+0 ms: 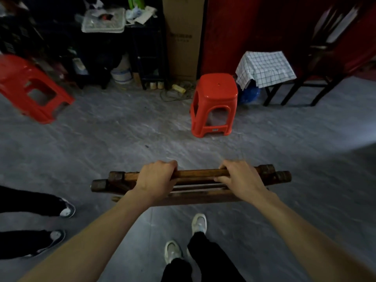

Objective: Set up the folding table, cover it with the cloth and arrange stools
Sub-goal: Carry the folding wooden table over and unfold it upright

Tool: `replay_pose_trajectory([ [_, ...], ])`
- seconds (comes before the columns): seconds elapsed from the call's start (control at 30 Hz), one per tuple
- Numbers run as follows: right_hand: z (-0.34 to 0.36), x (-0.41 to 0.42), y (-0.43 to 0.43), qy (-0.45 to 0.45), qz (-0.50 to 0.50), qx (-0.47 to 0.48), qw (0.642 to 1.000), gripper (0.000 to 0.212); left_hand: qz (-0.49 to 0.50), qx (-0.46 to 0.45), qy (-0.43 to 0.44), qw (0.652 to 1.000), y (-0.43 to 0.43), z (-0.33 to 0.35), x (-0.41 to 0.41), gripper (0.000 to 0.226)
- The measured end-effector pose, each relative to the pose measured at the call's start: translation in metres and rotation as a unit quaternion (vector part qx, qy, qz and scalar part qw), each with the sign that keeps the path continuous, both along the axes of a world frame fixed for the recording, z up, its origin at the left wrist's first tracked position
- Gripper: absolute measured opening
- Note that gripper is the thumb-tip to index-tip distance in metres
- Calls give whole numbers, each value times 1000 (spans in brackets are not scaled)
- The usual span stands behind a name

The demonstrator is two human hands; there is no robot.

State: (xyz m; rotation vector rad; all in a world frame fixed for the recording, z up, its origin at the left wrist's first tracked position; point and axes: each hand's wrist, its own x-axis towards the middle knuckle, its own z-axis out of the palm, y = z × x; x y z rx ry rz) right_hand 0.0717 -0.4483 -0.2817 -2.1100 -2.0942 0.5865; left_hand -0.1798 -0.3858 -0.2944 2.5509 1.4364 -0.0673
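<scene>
I hold the folded wooden table [195, 176] upright on edge in front of me, above the grey floor. My left hand [156, 178] grips its top wooden bar near the left end, fingers curled over it. My right hand [238, 176] grips the same bar toward the right end. A red plastic stool [214, 104] stands upright ahead on the floor. A second red stool [30, 86] lies tipped at the far left. A white checked cloth [264, 67] is draped over a dark wooden stool [295, 92] at the right.
Another person's legs and shoes [61, 210] stand at the left. A dark cluttered table [122, 37] and a cardboard box [183, 37] line the back wall. A dark chair [335, 47] stands at the right by a red wall. My own feet [199, 222] are below the table.
</scene>
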Motion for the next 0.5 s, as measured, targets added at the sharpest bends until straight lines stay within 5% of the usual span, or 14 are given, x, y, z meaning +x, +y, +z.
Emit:
replay_pose_trajectory([
  [0.5, -93, 6, 125, 32, -28, -39, 998, 20, -8, -53, 8, 999, 132, -89, 8, 21],
])
